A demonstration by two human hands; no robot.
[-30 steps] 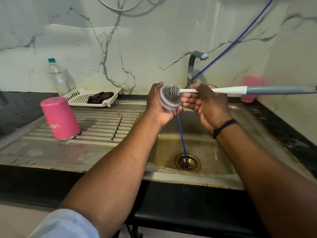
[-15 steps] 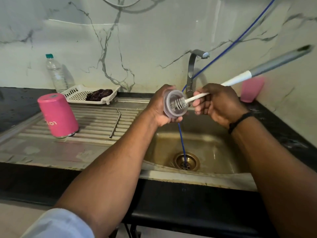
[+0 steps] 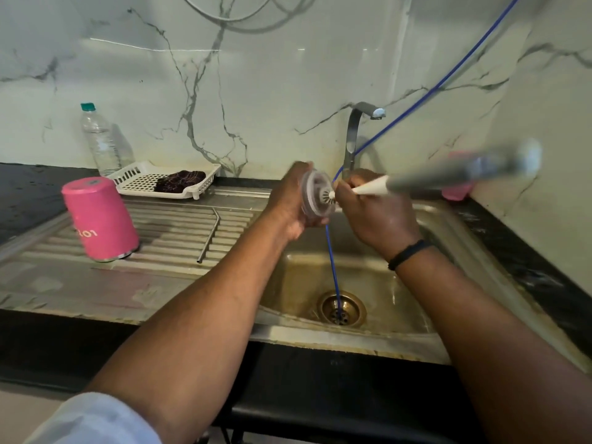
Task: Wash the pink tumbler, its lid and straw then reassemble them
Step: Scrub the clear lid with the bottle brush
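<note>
Only legible marking: white lettering on pink tumbler, upside down, low on its side, reads roughly "LOL", uncertain. Tumbler stands inverted on left drainboard. Nothing else readable.

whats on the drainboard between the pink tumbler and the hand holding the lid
In the head view, the bent metal straw lies on the ribbed drainboard between the pink tumbler and the left hand holding the lid.
</note>
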